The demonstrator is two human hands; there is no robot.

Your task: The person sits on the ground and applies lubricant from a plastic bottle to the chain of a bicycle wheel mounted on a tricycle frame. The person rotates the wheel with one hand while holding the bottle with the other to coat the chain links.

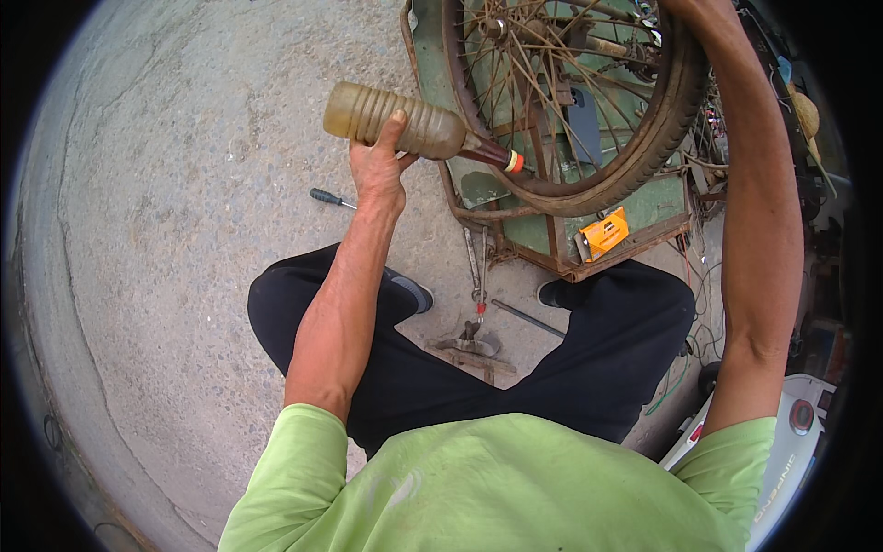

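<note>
My left hand (377, 166) grips a cloudy ribbed plastic bottle (368, 109) filled or stained yellowish-brown, held sideways with its red-and-yellow capped neck (513, 161) pointing right, close to the lower rim of a rusty spoked wheel. The wheel's worn tyre (628, 175) rests over a green metal cart (497, 235) with a rusted frame. My right hand (681, 7) reaches up to the top of the tyre at the frame's top edge, its fingers mostly out of sight. An orange-yellow box (604, 237) sits on the cart's near edge.
A screwdriver (326, 197) lies on the concrete (166, 230). Pliers or wrenches (474, 267), a metal bar (526, 316) and a small rusty stand (469, 346) are between my legs. Cables (701, 313) and a white vehicle body (782, 442) are at right, near a straw hat (803, 115).
</note>
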